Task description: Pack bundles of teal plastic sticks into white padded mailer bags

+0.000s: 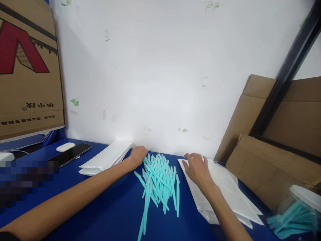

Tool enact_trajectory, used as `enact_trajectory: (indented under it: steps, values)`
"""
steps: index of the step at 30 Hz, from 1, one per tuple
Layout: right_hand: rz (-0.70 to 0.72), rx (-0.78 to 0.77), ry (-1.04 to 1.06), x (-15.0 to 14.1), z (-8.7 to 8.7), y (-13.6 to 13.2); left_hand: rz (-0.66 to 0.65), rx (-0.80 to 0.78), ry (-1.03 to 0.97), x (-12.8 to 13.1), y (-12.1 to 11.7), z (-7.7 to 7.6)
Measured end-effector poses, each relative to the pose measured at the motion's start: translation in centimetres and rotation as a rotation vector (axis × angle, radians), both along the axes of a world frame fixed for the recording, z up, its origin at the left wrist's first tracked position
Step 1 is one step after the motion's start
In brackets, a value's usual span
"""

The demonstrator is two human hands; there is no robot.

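Observation:
A heap of slim turquoise sticks with pale capped ends, which look like eyebrow razors, lies in the middle of the blue table. My left hand is closed at the heap's far left edge, knuckles up; what its fingers hold, if anything, is hidden. To the right of the heap, my right hand rests over the far end of a stack of flat white plastic bags. Its fingers are apart and slightly bent, with nothing visible gripped in them.
Folded white bags lie left of my left hand, beside a phone and a white case. A clear jar of turquoise sticks stands at right front. Cardboard leans at right; a white wall closes the back.

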State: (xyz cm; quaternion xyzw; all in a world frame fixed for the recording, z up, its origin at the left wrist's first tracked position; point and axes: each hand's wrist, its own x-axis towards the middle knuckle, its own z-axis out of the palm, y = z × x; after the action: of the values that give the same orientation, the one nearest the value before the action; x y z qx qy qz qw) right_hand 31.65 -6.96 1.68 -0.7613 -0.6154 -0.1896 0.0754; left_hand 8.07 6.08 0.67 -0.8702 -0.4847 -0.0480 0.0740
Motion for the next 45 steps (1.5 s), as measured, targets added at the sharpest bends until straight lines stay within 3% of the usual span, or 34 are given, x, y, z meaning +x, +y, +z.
enact_trajectory:
  steps: [7,12,15,20,27,31,37,45]
  values:
    - [0.050,-0.063,0.029,-2.0,1.1,-0.8,0.072,-0.136,-0.075,-1.8,-2.9,3.0]
    - [0.037,-0.121,0.056,-2.6,0.5,-0.7,0.078,-0.536,-0.023,-4.3,-5.5,4.1]
    - [0.047,-0.160,0.070,-3.0,0.1,-0.7,0.077,-0.651,-0.044,-4.7,-6.8,4.0]
    - [0.047,-0.210,0.102,-3.2,-0.4,-0.9,0.107,-0.631,-0.142,-3.2,-8.0,3.3]
    - [0.077,-0.220,0.107,-4.2,-0.7,-1.1,0.116,-0.319,-0.077,0.7,-8.4,3.0]
    - [0.081,-0.218,0.107,-4.4,-0.6,-1.3,0.159,-0.393,-0.056,1.9,-7.4,3.4]
    - [0.075,-0.229,0.125,-4.5,-0.5,-1.4,0.197,-0.578,-0.066,0.9,-6.3,3.6]
    - [0.073,-0.240,0.118,-4.5,-0.7,-1.3,0.191,-0.520,-0.071,0.3,-5.8,2.5]
